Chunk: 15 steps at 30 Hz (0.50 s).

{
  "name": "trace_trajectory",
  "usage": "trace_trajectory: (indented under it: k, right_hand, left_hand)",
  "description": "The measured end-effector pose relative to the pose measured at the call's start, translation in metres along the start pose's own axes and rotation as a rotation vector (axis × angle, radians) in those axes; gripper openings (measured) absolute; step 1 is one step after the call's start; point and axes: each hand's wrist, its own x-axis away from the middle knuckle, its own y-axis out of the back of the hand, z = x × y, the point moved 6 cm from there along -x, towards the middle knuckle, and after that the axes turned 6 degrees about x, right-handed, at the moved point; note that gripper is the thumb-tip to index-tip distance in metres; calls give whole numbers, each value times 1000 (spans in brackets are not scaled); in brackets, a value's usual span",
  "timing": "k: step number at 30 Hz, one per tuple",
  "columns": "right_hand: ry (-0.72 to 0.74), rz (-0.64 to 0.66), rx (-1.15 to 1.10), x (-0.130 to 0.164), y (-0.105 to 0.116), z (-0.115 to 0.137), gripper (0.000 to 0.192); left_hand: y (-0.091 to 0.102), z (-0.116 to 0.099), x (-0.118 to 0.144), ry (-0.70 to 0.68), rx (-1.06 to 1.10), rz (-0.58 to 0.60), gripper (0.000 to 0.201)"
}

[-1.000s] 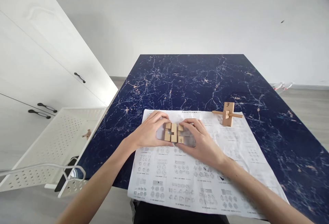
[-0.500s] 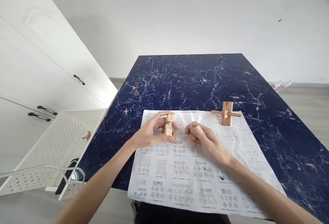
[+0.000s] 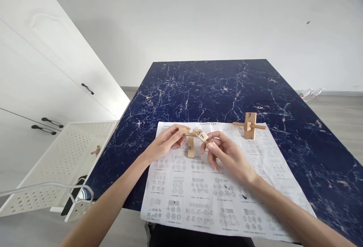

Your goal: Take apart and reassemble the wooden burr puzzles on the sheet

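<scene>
My left hand (image 3: 170,141) pinches a notched wooden puzzle piece (image 3: 187,132) by its left end, held level over the paper. Between the thumb and fingers of my right hand (image 3: 224,150) is a second wooden puzzle piece (image 3: 202,136) marked "3", slanting down to the right. Its upper end overlaps the right end of the first piece; whether they touch I cannot tell. Below them a notched wooden block (image 3: 191,148) lies on the printed instruction sheet (image 3: 195,190). Off to the right, an assembled cross of wooden pieces (image 3: 249,126), also marked "3", sits at the sheet's top edge.
The sheet covers the near part of a dark blue marbled table (image 3: 204,88). Left of the table, a white perforated basket (image 3: 53,156) holds a small wooden cross (image 3: 96,150). A white cabinet (image 3: 48,61) with black handles stands behind it.
My left hand has turned its piece from upright to level. My right hand has moved left and brought its marked piece against or close to the other. The block on the sheet now shows more fully.
</scene>
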Motion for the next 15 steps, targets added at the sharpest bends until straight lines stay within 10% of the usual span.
trace_trajectory:
  k: [15]
  right_hand:
    - [-60,13,-36,1,-3,5,39]
  left_hand:
    - [26,13,1,207,461,-270,44]
